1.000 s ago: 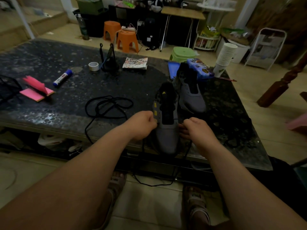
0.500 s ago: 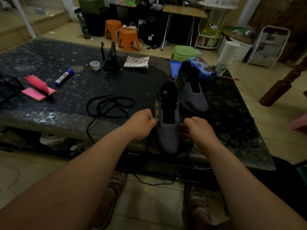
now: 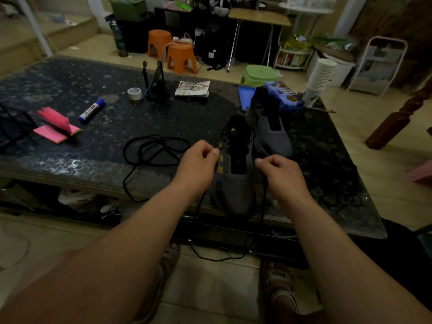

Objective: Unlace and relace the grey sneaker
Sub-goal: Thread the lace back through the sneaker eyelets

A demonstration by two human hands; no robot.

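Left on the dark speckled glass-topped table (image 3: 70,164): pink sticky-note pad (image 3: 55,134), white marker with blue cap (image 3: 91,110), then a coiled loose black shoelace (image 3: 152,150). Your left hand (image 3: 198,164) is curled, pinching one strand of a second black lace (image 3: 219,259) at the left eyelet row of the grey sneaker with yellow stripes (image 3: 236,185). The sneaker sits at the table's near edge, toe toward you. Your right hand (image 3: 282,174) pinches the other strand on the right side. That lace sags in a loop below the table edge. A matching grey sneaker (image 3: 271,132) stands just behind, to the right. A stack of white paper cups (image 3: 321,76) sits at the far right corner.
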